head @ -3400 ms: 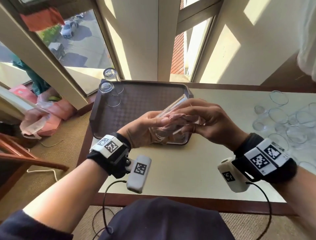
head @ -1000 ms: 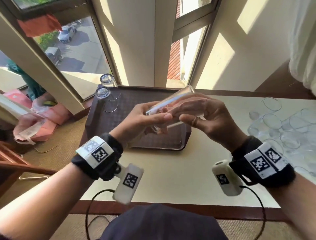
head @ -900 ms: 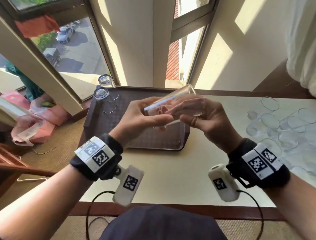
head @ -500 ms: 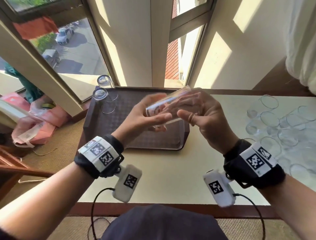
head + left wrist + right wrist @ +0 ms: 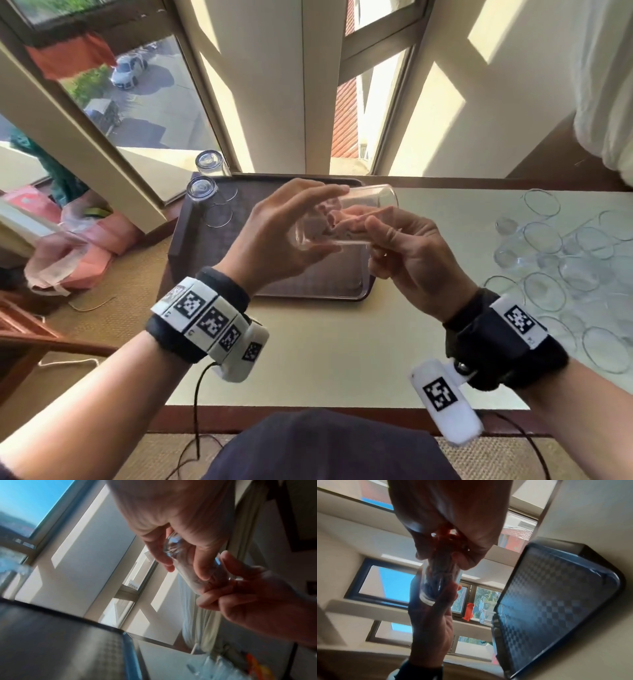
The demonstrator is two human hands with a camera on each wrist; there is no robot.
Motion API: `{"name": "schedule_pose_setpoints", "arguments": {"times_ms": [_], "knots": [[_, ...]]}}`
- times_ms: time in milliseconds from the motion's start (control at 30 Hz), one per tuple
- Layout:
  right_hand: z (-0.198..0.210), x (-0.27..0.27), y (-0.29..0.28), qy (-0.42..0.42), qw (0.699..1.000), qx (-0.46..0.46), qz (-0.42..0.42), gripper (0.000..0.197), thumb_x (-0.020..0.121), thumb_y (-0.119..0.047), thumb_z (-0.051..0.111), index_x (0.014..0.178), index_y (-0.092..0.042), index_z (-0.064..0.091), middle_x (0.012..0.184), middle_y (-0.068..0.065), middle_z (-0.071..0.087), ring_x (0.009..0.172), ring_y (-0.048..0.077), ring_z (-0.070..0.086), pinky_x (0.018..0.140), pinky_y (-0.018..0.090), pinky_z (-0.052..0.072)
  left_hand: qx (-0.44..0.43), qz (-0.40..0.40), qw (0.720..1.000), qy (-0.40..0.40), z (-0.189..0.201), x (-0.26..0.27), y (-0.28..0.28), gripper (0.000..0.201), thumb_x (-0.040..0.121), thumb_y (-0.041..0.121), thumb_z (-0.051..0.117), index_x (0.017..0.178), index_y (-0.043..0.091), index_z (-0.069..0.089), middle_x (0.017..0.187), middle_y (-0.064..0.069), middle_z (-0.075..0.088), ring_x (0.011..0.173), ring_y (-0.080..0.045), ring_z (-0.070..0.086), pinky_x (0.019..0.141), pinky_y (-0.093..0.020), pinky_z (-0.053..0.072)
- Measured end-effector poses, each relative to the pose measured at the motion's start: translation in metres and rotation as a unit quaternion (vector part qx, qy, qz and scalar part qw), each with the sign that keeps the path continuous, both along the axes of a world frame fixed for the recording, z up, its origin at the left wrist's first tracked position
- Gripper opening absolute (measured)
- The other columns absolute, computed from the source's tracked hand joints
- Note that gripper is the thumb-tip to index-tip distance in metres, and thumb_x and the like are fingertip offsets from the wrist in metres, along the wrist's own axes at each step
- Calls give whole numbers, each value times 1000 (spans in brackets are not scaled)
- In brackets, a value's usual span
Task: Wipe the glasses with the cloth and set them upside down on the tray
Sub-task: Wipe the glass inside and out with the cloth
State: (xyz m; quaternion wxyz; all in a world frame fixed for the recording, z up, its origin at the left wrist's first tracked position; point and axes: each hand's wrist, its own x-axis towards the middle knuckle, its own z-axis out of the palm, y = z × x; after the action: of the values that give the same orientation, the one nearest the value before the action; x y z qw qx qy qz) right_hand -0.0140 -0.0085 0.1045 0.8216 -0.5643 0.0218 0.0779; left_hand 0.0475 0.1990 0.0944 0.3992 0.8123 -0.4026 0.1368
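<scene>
Compared with the view of a few seconds back, both hands have lifted the glass higher over the tray and turned it closer to level, base toward the left palm and open mouth pointing right and away; the two finished glasses (image 5: 205, 186) at the tray's far left corner have not shifted, each standing mouth down. Going from the left, the tray (image 5: 185, 236) lies on the counter (image 5: 329, 353) with most of its patterned floor bare. Above it the left hand (image 5: 274, 240) cups the base end of the glass (image 5: 371, 197), thumb and fingers curled round the wall. The right hand (image 5: 407, 253) meets it at the mouth end, fingers bent and reaching into or along the glass (whether they pinch a cloth there I cannot tell; no cloth shows clearly in any view). Further right a cluster of clear glasses (image 5: 561, 260) waits, mouths up. My reading is that the wiping step for the third glass is in hand, and well short of half the batch is done. What comes next would call for withdrawing the right fingers, turning the glass mouth down with the left grip, and lowering it onto bare tray floor beside the two already standing, close but not knocking them.
</scene>
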Motion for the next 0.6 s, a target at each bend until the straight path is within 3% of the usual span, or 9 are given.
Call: {"name": "schedule_pose_setpoints", "arguments": {"times_ms": [67, 133, 200, 267, 333, 433, 500, 567, 600], "knots": [[2, 3, -1, -68, 996, -59, -25, 29, 88, -15, 65, 102, 10, 66, 108, 14, 72, 65, 19, 59, 47, 26, 45, -77, -8, 979, 191, 1, -1, -3, 80, 68, 16, 92, 138, 13, 54, 130, -11, 63, 106, -20, 69, 91, -29, 57], [3, 6, -3, -150, 978, -142, -30, 22, 88, -7, 63, 100, 12, 66, 119, 24, 65, 87, 29, 65, 55, 25, 51, -156, -47, 882, 443, 7, -3, -5, 76, 67, 19, 90, 134, 16, 55, 123, -8, 68, 93, -18, 73, 77, -30, 61], [4, 7, -5, -208, 956, -205, -9, 18, 89, -4, 62, 100, 10, 65, 118, 25, 63, 99, 26, 65, 72, 25, 55, -180, -44, 824, 535, 10, -2, -5, 55, 69, 24, 89, 118, 14, 66, 102, -3, 74, 78, -16, 71, 66, -27, 59], [9, 8, -6, -212, 950, -227, 24, 18, 91, -5, 62, 101, 10, 63, 113, 24, 66, 104, 25, 68, 83, 27, 56, -186, -30, 840, 510, 9, -4, -6, 38, 77, 14, 85, 111, 8, 70, 89, 0, 74, 70, -13, 70, 61, -22, 56], [15, 9, -5, -161, 962, -216, 52, 14, 91, -7, 65, 97, 6, 64, 107, 16, 70, 93, 12, 70, 73, 20, 54, -168, -4, 897, 408, 11, -7, -9, 47, 76, 10, 86, 119, 5, 68, 95, 0, 76, 78, -12, 73, 67, -24, 58], [13, 5, -2, -59, 987, -139, 56, 9, 87, -16, 69, 94, -12, 68, 90, -4, 72, 61, 2, 57, 54, 24, 42, -40, 31, 995, 81, 3, -2, -8, 67, 69, 21, 93, 127, 2, 65, 111, -10, 72, 95, -10, 68, 86, -15, 52], [9, 4, -2, -28, 994, -100, 32, 8, 84, -17, 69, 91, -16, 72, 87, -7, 72, 57, 2, 50, 52, 28, 39, 17, 20, 998, -56, -3, 1, -6, 68, 72, 21, 92, 130, 0, 63, 113, -15, 68, 97, -11, 62, 87, -16, 50], [7, 4, -1, -44, 995, -87, 2, 12, 82, -13, 66, 90, -16, 74, 92, -3, 74, 60, 5, 53, 51, 25, 41, -4, 27, 999, -46, -6, 0, -9, 75, 70, 22, 93, 135, 6, 59, 120, -16, 65, 101, -13, 63, 88, -18, 51], [7, 4, -1, -62, 994, -87, -14, 13, 82, -11, 66, 92, -13, 74, 94, 0, 75, 64, 6, 57, 51, 23, 43, -37, 21, 999, 27, -6, 0, -11, 84, 67, 23, 94, 139, 10, 53, 125, -15, 64, 105, -14, 65, 90, -18, 52]]}}
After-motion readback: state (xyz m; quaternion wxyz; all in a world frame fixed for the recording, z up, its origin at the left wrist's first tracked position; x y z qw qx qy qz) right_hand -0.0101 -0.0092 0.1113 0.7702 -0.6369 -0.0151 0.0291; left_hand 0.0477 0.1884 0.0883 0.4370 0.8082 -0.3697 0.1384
